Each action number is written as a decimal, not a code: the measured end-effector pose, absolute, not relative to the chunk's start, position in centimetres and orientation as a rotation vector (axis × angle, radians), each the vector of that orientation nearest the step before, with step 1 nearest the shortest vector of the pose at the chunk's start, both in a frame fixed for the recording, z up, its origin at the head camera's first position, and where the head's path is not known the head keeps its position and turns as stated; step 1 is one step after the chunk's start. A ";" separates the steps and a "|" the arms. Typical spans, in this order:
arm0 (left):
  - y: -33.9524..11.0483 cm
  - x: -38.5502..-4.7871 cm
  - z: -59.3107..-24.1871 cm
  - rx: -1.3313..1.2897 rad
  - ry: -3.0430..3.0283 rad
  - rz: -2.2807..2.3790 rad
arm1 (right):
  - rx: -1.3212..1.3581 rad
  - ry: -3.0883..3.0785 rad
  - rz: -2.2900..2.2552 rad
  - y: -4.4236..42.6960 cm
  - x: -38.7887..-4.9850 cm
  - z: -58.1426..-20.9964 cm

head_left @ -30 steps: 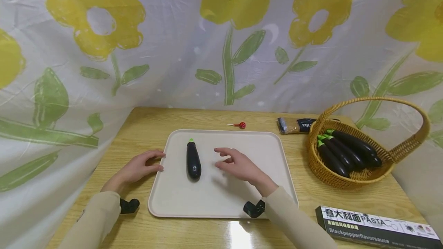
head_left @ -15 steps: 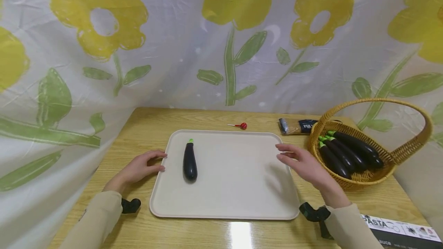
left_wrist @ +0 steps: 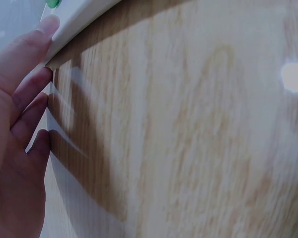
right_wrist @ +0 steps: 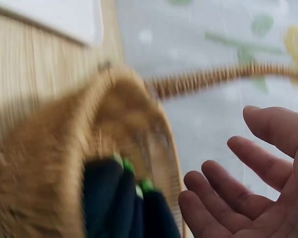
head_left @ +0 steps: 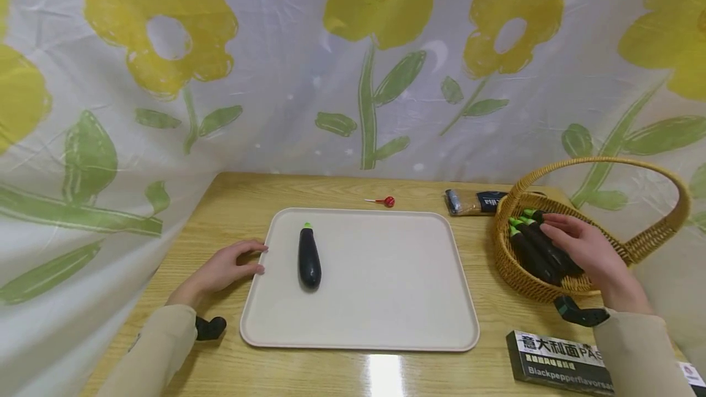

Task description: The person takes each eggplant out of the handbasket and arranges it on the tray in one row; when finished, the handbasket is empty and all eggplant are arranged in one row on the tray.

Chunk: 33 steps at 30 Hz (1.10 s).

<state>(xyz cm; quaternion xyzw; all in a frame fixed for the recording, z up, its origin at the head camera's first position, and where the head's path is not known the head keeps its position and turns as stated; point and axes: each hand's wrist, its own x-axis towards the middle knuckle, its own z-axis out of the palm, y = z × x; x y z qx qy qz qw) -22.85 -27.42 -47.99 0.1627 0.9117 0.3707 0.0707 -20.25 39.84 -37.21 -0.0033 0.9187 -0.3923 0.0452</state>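
Observation:
One dark eggplant with a green stem end lies on the left part of a white tray. My left hand is at the tray's left rim, fingertips touching it, fingers loosely bent and apart. In the left wrist view the thumb lies against the tray edge. Over the wicker basket at the right, my right hand hovers with spread fingers and holds nothing. Several more eggplants lie inside that basket, partly hidden by the hand. In the blurred right wrist view, the fingers are apart from the eggplants.
The basket's tall handle arches above the right hand. A pasta box lies at the front right, partly covered by the right sleeve. Behind the tray are a red lollipop and a packet. A flowered cloth hangs behind.
My right hand has moved from above the tray to the right, over the basket. The eggplant on the tray has rocked slightly left and back. My left hand has stayed at the rim.

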 end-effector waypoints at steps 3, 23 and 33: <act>-27.6 -22.9 -48.2 0.485 2.750 1.103 | 0.026 2.811 -1.199 41.9 -20.9 -37.2; -27.4 -22.8 -48.0 0.520 2.764 1.101 | 0.320 2.885 -1.118 48.0 -22.4 -37.4; -27.5 -22.7 -48.0 0.495 2.746 1.105 | 0.234 2.860 -1.102 48.8 -23.3 -37.7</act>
